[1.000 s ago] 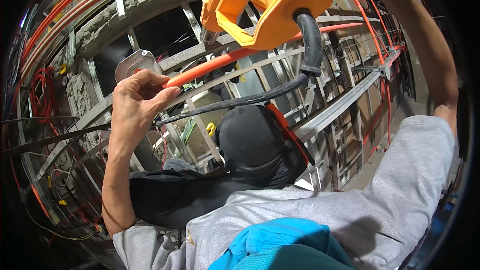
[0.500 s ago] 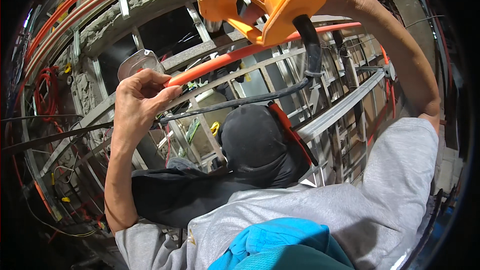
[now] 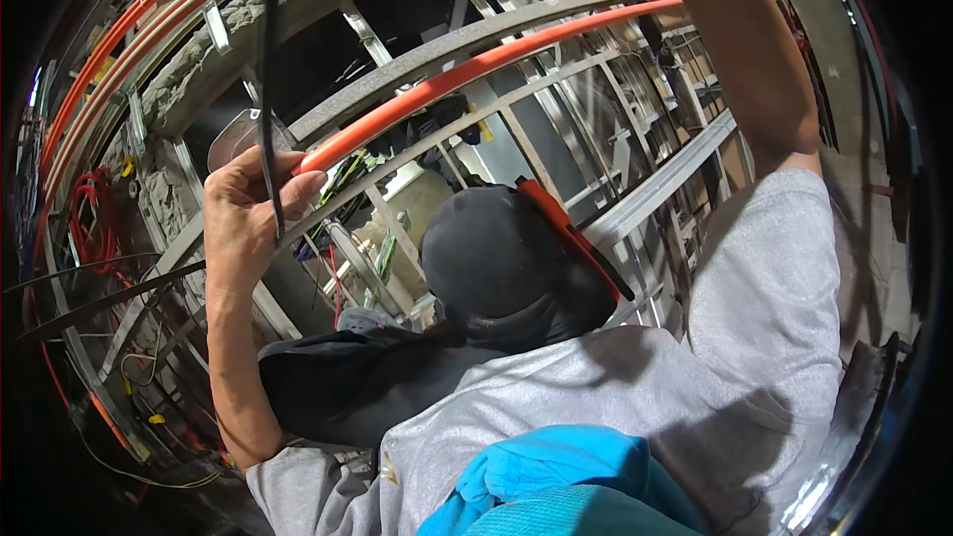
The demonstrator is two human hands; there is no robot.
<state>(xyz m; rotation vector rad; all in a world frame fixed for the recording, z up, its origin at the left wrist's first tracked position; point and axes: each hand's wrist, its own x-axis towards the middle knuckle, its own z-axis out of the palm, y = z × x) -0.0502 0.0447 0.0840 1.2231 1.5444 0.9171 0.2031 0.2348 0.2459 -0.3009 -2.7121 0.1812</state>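
My left hand (image 3: 241, 213) is closed round the near end of an orange conduit (image 3: 442, 77), which runs up to the right alongside grey metal framing (image 3: 357, 94). A black cord (image 3: 266, 50) hangs from the top edge across my left fingers. Behind them is a round-cornered translucent piece (image 3: 230, 136). My right forearm (image 3: 745, 40) reaches up out of the top right, its hand out of view, and the orange power tool is out of view too.
A person in black headwear (image 3: 491, 258) is just below, beside a red-and-black object (image 3: 571, 233). Around are steel studs (image 3: 665, 174), rough concrete (image 3: 164, 89), orange conduits (image 3: 134, 10) and a red cable coil (image 3: 87, 213). A blue cloth (image 3: 546, 467) lies at the bottom.
The orange tool and my right hand have gone up out of view. Its black cord now hangs vertically across my left hand, which has shifted slightly left. The conduit sits higher at its right end.
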